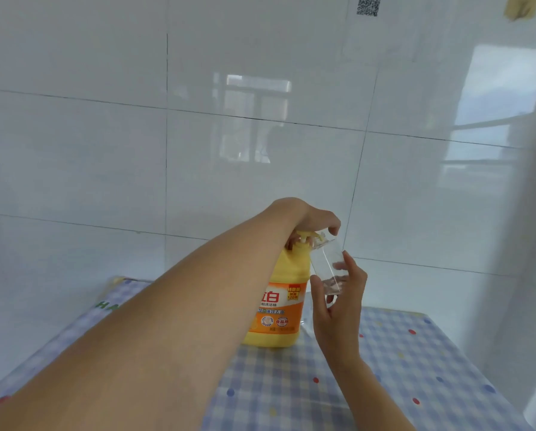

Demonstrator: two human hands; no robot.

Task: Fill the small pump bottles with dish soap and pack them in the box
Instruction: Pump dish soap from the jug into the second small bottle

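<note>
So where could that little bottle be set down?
The checked cloth is bare right of the soap jug, out to the table's right edge, and in front of the jug. It is crowded at the pump, where the left hand presses and the right hand holds the small bottle.

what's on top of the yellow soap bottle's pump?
The left hand lies over the pump head, fingers curled round it, hiding its top. Only the neck and spout show, the spout at the mouth of the small clear bottle that the right hand holds.
</note>
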